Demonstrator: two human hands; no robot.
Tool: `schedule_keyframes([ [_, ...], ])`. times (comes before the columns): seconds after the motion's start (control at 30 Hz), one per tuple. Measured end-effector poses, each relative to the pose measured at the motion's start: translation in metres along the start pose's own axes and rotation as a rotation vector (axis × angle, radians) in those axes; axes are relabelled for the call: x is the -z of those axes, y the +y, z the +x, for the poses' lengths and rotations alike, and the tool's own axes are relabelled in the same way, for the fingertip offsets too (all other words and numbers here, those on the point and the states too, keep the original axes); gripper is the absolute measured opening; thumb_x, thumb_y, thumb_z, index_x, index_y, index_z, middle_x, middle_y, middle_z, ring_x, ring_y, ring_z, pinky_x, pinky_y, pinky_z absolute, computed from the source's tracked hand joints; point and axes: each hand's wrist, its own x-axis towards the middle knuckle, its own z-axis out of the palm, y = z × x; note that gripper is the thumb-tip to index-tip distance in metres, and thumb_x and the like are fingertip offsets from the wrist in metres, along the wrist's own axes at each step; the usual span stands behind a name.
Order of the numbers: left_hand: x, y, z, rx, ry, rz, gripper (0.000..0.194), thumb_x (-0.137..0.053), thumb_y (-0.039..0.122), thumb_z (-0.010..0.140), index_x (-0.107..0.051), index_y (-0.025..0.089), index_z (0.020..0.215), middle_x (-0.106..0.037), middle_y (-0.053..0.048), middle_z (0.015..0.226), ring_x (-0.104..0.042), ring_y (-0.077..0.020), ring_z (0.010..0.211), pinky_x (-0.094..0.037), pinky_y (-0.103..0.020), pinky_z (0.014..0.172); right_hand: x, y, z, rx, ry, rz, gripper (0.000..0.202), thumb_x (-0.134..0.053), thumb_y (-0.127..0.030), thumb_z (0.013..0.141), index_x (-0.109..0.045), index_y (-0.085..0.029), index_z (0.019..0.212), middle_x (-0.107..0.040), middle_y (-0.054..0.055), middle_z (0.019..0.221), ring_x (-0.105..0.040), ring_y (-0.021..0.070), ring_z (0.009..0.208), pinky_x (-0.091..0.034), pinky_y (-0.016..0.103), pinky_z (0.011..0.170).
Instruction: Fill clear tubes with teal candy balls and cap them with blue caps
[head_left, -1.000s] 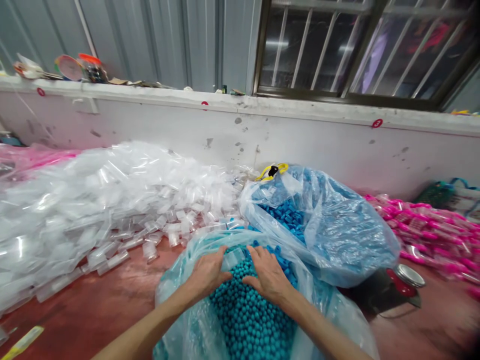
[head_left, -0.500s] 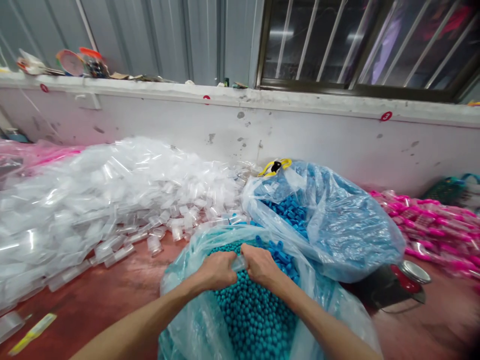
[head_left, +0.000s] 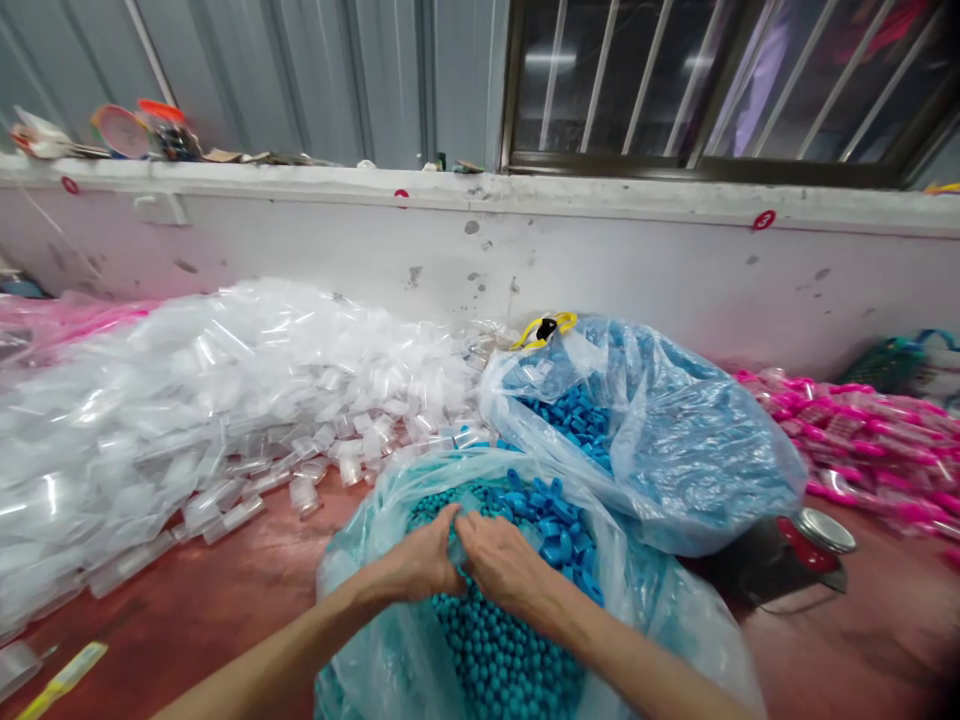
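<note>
My left hand (head_left: 424, 562) and my right hand (head_left: 504, 562) meet over an open plastic bag (head_left: 375, 610). Both are closed, fingertips together at a small clear plastic container (head_left: 454, 550), mostly hidden by the fingers. Small round teal beads (head_left: 517, 650) fill the bag below my hands. On top of the beads, near my right hand, lie blue plastic pieces (head_left: 559, 525). Some translucent bits show among them, too blurred to make out.
A pile of clear plastic containers (head_left: 247, 400) spreads at left. Behind the bead bag sits another bag (head_left: 675, 430) of blue pieces. Pink packaged items (head_left: 870, 440) lie at right, near a dark container with a silver lid (head_left: 825, 530). A yellow-handled tool (head_left: 64, 680) lies front left.
My hands have come closer together and dropped slightly, and the clear container between them is now more covered. More blue pieces show beside my right hand. The view has shifted a little.
</note>
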Motion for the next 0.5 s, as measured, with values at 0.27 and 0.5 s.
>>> schedule_keyframes([
  [0.27,-0.023,0.024,-0.053,-0.090,-0.295,0.200,0.076,-0.056,0.021,0.057,-0.033,0.020,0.130,-0.062,-0.010,0.106,-0.058,-0.0282,0.093,-0.045,-0.033,0.077,-0.029,-0.029,-0.060,0.116,-0.190,-0.056,0.017,-0.049,-0.012,0.069,-0.058,-0.014,0.083,-0.065,0.006,0.071,-0.058,0.0184,0.057,-0.033,0.026,0.044],
  [0.5,-0.018,0.018,-0.067,0.045,-0.167,0.341,0.079,-0.054,0.014,0.057,-0.030,0.020,0.132,-0.063,-0.013,0.104,-0.058,-0.0321,0.092,-0.042,-0.041,0.078,-0.012,-0.029,-0.068,0.085,-0.018,-0.157,0.018,-0.045,-0.006,0.072,-0.055,-0.015,0.085,-0.063,0.006,0.068,-0.059,0.0181,0.056,-0.031,0.026,0.045],
])
